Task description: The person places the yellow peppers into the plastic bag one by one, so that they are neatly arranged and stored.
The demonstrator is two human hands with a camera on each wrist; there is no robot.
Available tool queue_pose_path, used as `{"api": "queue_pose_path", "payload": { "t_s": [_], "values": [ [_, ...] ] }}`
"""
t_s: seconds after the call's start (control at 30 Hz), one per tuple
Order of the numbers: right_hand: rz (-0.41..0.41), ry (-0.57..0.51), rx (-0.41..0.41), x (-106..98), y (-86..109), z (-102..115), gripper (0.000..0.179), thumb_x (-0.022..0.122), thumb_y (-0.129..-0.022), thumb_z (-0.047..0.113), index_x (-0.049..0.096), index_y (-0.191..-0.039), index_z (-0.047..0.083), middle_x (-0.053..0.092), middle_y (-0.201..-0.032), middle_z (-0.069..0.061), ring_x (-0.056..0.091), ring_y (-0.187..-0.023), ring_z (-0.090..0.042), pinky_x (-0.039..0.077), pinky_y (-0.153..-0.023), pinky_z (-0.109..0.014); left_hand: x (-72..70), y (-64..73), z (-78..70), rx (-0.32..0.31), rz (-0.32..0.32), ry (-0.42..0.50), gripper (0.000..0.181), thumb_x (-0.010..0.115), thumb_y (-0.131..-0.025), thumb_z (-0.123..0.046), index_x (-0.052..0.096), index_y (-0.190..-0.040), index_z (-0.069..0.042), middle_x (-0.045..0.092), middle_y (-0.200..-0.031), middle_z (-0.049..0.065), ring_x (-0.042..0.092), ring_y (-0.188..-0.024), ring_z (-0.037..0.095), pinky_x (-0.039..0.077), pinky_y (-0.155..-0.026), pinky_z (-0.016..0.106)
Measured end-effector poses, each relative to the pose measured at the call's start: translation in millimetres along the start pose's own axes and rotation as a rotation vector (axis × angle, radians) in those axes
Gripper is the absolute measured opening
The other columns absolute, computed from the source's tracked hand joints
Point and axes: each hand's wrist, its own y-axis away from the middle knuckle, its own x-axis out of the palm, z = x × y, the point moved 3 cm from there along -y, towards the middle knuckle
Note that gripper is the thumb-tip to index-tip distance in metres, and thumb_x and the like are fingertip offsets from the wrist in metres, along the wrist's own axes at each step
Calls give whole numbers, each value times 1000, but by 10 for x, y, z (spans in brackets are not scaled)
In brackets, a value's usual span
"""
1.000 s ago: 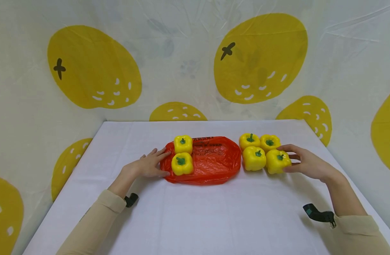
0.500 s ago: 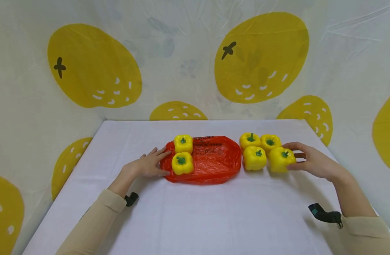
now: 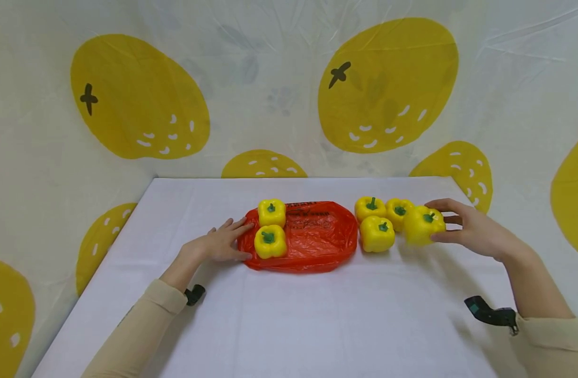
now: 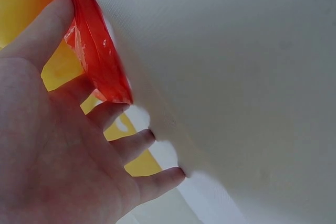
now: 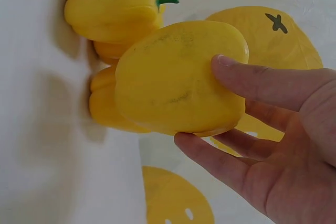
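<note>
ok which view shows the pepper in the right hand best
The right wrist view: there the pepper looms large and close, gripped by the right hand. The head view shows it smaller, though with its green stem. I can't make it out in the left wrist view.

Bag [image 3: 319, 239]: 1. Peppers [image 3: 377, 242]: 6 (2 at bag's 9 o'clock, 4 beyond 3 o'clock). Printed fruits [image 3: 388, 100], head view: 7.

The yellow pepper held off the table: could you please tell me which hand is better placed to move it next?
Probably the right hand: it grips that yellow pepper. The left hand touches the red bag, well away from the pepper.
</note>
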Motion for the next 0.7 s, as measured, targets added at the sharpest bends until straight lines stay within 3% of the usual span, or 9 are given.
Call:
{"api": "queue_pose_path", "payload": {
  "t_s": [0.3,0.37,0.43,0.47,0.57,0.6,0.67,0.7],
  "values": [
    [-33,36,-14,-138,-12,182,69,76,-96,23,40,-151,4,41,-152,-22,42,-132,-54,45,-98,-68,4,-15,-3,-1,-1,-5,93,73,-90,-51,27,-164,-21,17,-170,11,6,-154,44,11,-114,75],
    [-43,48,-15,-169,-28,221,69,76,-95,23,41,-151,4,42,-152,-20,43,-132,-53,53,-96,-53,0,-16,-6,2,-1,-7,92,73,-90,-51,27,-164,-20,17,-170,11,6,-154,44,11,-114,75],
    [-47,44,-22,-186,-51,266,69,77,-95,21,41,-151,3,42,-151,-21,43,-132,-53,54,-96,-49,-9,-10,-12,4,1,-7,92,73,-91,-51,27,-164,-20,17,-170,11,6,-154,44,11,-114,75],
    [-52,42,-23,-193,-64,290,69,77,-95,20,41,-151,3,42,-151,-20,43,-132,-52,55,-94,-39,-13,-8,-15,6,1,-9,92,72,-91,-51,27,-164,-19,17,-170,11,6,-154,44,11,-114,75],
    [-63,27,-43,-196,-109,367,68,77,-94,16,41,-150,1,42,-151,-21,43,-132,-53,50,-89,-17,-24,-4,-25,7,2,-7,91,73,-91,-50,28,-164,-18,17,-170,12,7,-154,44,11,-114,75],
    [-65,25,-52,-192,-122,395,68,77,-94,16,41,-150,0,41,-151,-23,43,-131,-53,53,-92,-25,-27,-2,-28,7,3,-7,91,73,-91,-49,28,-164,-18,17,-170,12,7,-154,45,11,-114,75],
    [-76,35,-46,-187,-150,447,68,78,-94,17,42,-150,1,41,-152,-21,44,-132,-51,53,-94,-27,-27,-4,-35,8,3,-7,91,73,-91,-49,28,-164,-18,17,-170,13,8,-154,45,12,-114,75],
    [-77,38,-45,-181,-165,475,69,78,-94,18,41,-150,2,41,-152,-22,43,-133,-52,54,-98,-36,-26,-5,-37,7,5,-7,91,73,-91,-49,28,-164,-18,17,-170,12,8,-154,45,12,-114,75]
  ]
}}
